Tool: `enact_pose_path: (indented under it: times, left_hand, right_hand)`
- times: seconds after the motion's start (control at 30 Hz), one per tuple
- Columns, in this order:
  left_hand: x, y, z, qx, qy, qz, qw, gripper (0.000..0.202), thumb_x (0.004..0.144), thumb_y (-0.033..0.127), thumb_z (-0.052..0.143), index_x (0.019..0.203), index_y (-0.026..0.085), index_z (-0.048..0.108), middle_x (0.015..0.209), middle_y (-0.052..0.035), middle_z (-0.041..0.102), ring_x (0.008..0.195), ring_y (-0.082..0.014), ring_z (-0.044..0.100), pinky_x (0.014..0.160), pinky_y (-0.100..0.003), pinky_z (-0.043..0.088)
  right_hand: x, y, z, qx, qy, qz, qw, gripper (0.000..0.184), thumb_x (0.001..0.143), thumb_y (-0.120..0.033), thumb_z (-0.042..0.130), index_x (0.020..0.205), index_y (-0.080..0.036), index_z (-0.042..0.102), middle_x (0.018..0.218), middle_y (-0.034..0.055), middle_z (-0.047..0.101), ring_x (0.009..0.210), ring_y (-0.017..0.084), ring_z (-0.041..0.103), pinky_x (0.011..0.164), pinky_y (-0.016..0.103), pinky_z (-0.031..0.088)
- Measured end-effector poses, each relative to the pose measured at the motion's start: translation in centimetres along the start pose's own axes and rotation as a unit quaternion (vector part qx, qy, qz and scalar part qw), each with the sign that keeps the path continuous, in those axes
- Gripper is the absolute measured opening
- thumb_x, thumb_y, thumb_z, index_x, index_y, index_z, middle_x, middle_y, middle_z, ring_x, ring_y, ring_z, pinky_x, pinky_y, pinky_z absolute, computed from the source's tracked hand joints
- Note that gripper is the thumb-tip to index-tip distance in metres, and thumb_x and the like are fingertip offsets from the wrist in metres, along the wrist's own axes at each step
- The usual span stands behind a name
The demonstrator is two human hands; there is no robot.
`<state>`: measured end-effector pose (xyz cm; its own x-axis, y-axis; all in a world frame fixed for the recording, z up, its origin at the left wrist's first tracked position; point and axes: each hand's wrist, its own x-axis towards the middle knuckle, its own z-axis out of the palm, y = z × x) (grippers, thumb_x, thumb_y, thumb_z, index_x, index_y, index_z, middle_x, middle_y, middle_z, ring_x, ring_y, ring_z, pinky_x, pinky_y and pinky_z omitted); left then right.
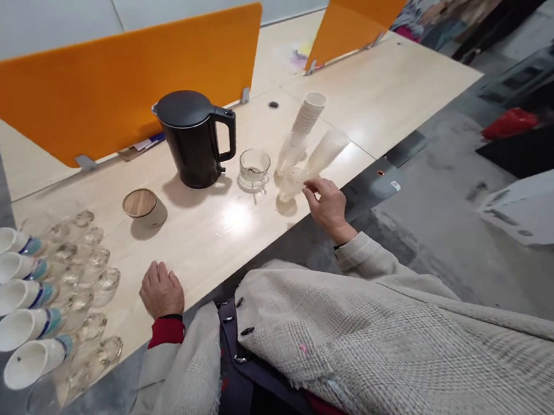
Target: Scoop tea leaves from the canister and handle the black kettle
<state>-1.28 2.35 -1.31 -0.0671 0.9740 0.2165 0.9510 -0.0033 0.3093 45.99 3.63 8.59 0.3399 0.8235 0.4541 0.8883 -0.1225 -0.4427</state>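
Head view, only cam.

R hand (327, 206) sits at the near edge of the table (394, 99), right of centre. Fingertips are pinched on the lower end of the clear cup stack (319, 158), thumb side hidden, so I can't tell how firm the hold is.

That stack leans. Its long axis runs from the hand up and away toward the table's far right, mouth end pointing off to the right. The white cup stack (302, 129) is just beside it on the left, leaning the same way. The bases of the two look touching, but it's hard to say through the clear plastic.

L hand (161, 291) rests curled, knuckles up, on the near edge left of centre, holding nothing and well apart from both stacks. R is far nearer.

Glass cup (254, 167) stands just left of the stacks, w/ the black kettle (195, 139) beyond it. Wooden-lidded jar (144, 207) is toward the left.

Hard to read: the clear cups (79, 281) at the left edge blur into glare. White mugs (16, 297) lie in a row past them. I can't count either stack.
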Motion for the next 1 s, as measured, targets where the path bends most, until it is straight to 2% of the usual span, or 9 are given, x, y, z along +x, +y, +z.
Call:
enact_pose_path:
  times: [0.07,0.17,0.27,0.37,0.63,0.8,1.0]
  left_hand:
    - [0.1,0.2,-0.2,0.001,0.004,0.0,1.0,0.046,0.106,0.031,0.045,0.141,0.011,0.067,0.157,-0.0217,0.061,0.141,-0.0394,0.056,0.115,-0.058,0.044]
    - [0.1,0.5,-0.4,-0.004,0.02,0.001,1.0,0.045,0.106,0.032,0.045,0.141,0.014,0.067,0.155,-0.0204,0.063,0.141,-0.0389,0.057,0.115,-0.058,0.045]
    - [0.2,0.5,-0.4,-0.003,0.034,0.008,0.999,0.044,0.105,0.034,0.047,0.139,0.015,0.068,0.154,-0.0195,0.065,0.14,-0.0401,0.058,0.113,-0.059,0.047]
    - [0.3,0.3,-0.1,0.005,0.04,0.016,0.999,0.044,0.106,0.035,0.045,0.137,0.014,0.069,0.154,-0.02,0.065,0.137,-0.0416,0.06,0.11,-0.06,0.049]
    - [0.4,0.3,-0.3,-0.018,0.028,0.01,0.999,0.044,0.103,0.033,0.048,0.139,0.016,0.068,0.153,-0.0206,0.064,0.139,-0.0422,0.057,0.112,-0.062,0.046]
    - [0.3,0.4,-0.4,-0.018,0.022,0.003,1.0,0.045,0.104,0.033,0.047,0.139,0.013,0.068,0.154,-0.022,0.063,0.141,-0.042,0.056,0.114,-0.063,0.046]
    - [0.2,0.2,-0.1,-0.032,0.025,0.001,0.999,0.044,0.103,0.032,0.049,0.139,0.015,0.068,0.155,-0.0212,0.063,0.142,-0.0414,0.056,0.116,-0.063,0.044]
  right_hand:
    - [1.1,0.8,-0.1,-0.06,-0.023,-0.023,0.998,0.03,0.102,-0.035,0.06,0.121,-0.02,0.078,0.117,0.0152,0.081,0.112,0.034,0.067,0.096,0.046,0.052]
    - [2.3,0.7,0.5,-0.095,-0.091,-0.058,0.99,0.032,0.101,-0.028,0.065,0.128,-0.019,0.077,0.129,0.0162,0.079,0.125,0.036,0.061,0.11,0.052,0.044]
    - [3.2,0.1,1.1,-0.117,-0.146,-0.068,0.98,0.026,0.102,-0.022,0.063,0.12,-0.021,0.081,0.119,0.0139,0.082,0.121,0.033,0.062,0.114,0.05,0.04]
    - [3.8,-0.2,1.2,-0.132,-0.166,-0.061,0.975,0.025,0.105,-0.022,0.059,0.112,-0.022,0.084,0.107,0.0115,0.084,0.11,0.029,0.064,0.112,0.046,0.04]
    - [3.8,0.6,1.3,-0.104,-0.125,-0.023,0.986,0.015,0.098,-0.021,0.071,0.097,-0.022,0.086,0.098,0.0106,0.084,0.104,0.029,0.066,0.1,0.042,0.045]
    - [3.6,1.3,1.3,-0.073,-0.086,-0.035,0.993,0.017,0.099,-0.022,0.069,0.096,-0.023,0.086,0.094,0.0094,0.084,0.098,0.028,0.067,0.096,0.043,0.047]
    - [3.9,1.1,-0.8,-0.058,0.0,-0.063,0.996,0.02,0.101,-0.026,0.065,0.094,-0.025,0.083,0.091,0.0076,0.084,0.095,0.028,0.068,0.095,0.044,0.051]
